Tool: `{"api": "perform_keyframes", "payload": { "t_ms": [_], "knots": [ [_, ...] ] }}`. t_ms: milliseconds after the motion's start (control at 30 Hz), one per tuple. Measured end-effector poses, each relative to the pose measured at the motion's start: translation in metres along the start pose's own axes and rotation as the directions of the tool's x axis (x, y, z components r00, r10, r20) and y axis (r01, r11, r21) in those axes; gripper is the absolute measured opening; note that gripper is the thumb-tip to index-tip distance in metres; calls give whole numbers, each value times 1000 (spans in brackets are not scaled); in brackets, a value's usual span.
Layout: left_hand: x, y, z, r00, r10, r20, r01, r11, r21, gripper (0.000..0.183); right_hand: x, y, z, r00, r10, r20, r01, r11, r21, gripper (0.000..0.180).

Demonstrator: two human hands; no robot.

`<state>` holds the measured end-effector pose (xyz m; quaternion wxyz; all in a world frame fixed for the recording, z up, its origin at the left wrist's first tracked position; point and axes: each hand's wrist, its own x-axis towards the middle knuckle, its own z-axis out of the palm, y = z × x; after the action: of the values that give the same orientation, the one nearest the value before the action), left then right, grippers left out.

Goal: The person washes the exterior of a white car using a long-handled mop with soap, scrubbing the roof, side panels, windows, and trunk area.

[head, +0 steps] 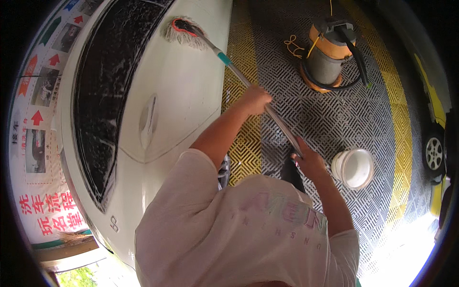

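A long-handled car-wash mop lies across the middle of the view on a slant. Its metal pole (241,74) has a teal band near the head. My left hand (256,99) grips the pole about halfway along. Around its lower end my right hand (309,160) is closed, near my body. The grey, shaggy mop head (184,33), edged in red-orange, rests against the side of a white car (172,89) just below the window. Wet streaks or suds mark the dark window glass (107,82). A door handle (147,118) is set into the panel nearer me.
A white bucket (355,168) stands right of my right hand. Farther off is an orange-and-grey canister vacuum (324,59) with a black hose and yellow cord. Grid floor tiles (344,122) lie underfoot. A yellow vehicle's wheel (434,154) shows at far right, a printed banner (39,143) at left.
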<state>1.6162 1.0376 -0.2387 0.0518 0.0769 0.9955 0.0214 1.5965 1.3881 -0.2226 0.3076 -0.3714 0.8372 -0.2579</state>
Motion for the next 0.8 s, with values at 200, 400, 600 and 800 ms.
{"api": "perform_keyframes", "payload": {
  "t_ms": [200, 400, 600, 800],
  "knots": [
    [103, -40, 33, 949, -141, 283, 119, 988, 94, 6, 100, 42, -43, 975, 104, 198, -121, 990, 74, 72],
    [104, 75, 102, 906, 87, 413, 50, 949, -310, 18, 14, 192, -9, 939, 127, 321, -191, 965, 179, 71],
    [125, -2, 138, 799, 136, 586, 58, 952, -301, 34, 91, 126, -61, 888, 208, 410, -238, 971, 23, 64],
    [181, -179, 156, 765, -64, 641, 181, 976, -118, 21, 264, 79, -20, 958, 110, 266, -148, 981, 127, 67]
  ]
}}
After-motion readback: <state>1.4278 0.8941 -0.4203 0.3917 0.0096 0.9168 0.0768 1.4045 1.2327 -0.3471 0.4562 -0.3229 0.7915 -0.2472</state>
